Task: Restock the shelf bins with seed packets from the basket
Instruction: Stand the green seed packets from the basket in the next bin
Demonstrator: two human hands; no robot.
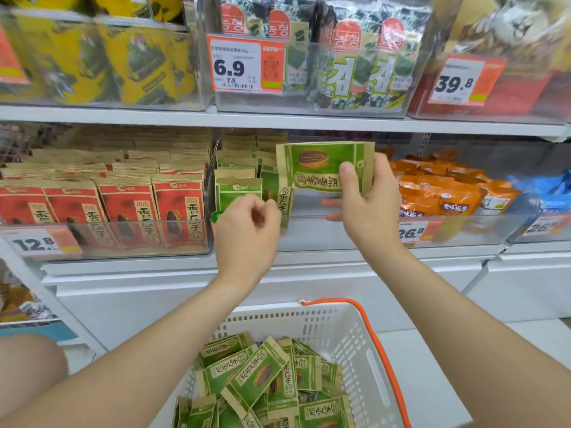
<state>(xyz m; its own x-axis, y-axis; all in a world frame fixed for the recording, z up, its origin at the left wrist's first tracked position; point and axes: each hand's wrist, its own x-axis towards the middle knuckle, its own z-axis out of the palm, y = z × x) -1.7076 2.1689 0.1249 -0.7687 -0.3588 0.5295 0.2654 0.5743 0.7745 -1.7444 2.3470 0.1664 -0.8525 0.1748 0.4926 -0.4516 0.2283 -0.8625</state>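
Head view: right hand [367, 205] grips a green seed packet [321, 165] sideways, above the front edge of the bin [315, 231].
Left hand [247, 230]: fingers curled at that edge, beside upright packets [238, 189]; grip cannot be told.
Open room: bare bin space below the right hand.
Basket [340, 322]: beneath both hands, loose packets [256, 375] inside.

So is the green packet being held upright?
Sideways: the held packet lies long edge across, print rotated, pinched by the right hand.

Held seed packet [321, 166] green-and-tan; basket [346, 338] white, handle [375, 344] orange.
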